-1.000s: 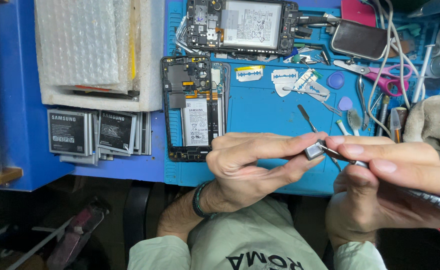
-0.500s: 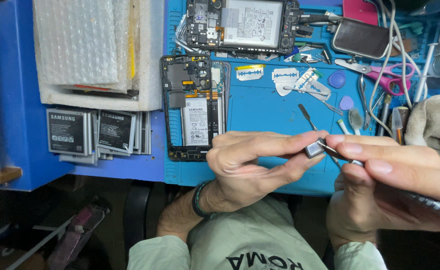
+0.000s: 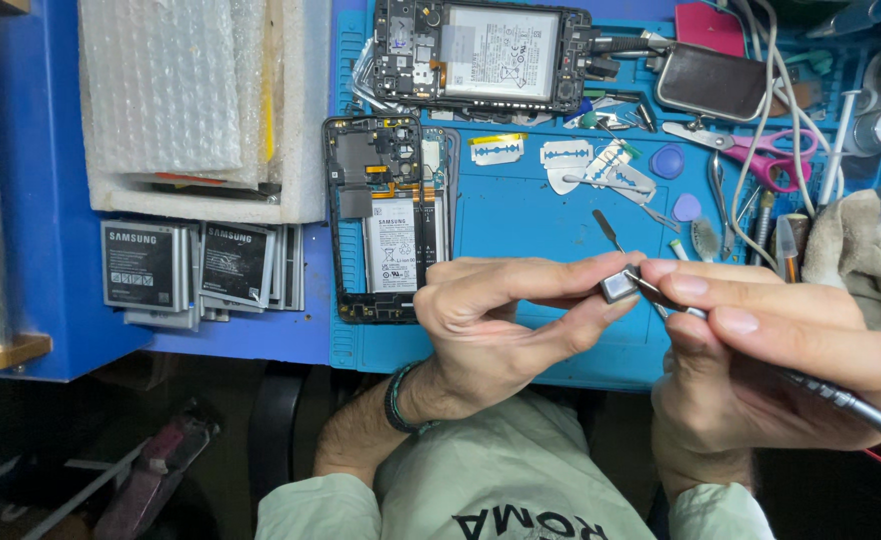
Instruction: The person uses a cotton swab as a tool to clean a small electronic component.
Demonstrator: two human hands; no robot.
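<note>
My left hand [image 3: 506, 320] pinches a small grey metal part [image 3: 620, 287] between thumb and forefinger, just above the front edge of the blue work mat [image 3: 521, 215]. My right hand [image 3: 761, 360] grips a thin metal tool [image 3: 831, 395] like a pen, and its tip touches the small part. An opened phone [image 3: 386, 215] with its battery showing lies on the mat just left of my left hand. A second opened phone [image 3: 481, 55] lies at the mat's far edge.
Razor blades [image 3: 581, 160], picks, pink-handled scissors [image 3: 771, 160], cables and a dark phone screen [image 3: 711, 80] crowd the right of the mat. A beige cloth [image 3: 861, 250] lies at far right. Several phone batteries [image 3: 196, 265] and a bubble-wrap stack [image 3: 191, 90] sit left.
Both hands stay together holding the part and tool; the tool tip has shifted only slightly against the part.
</note>
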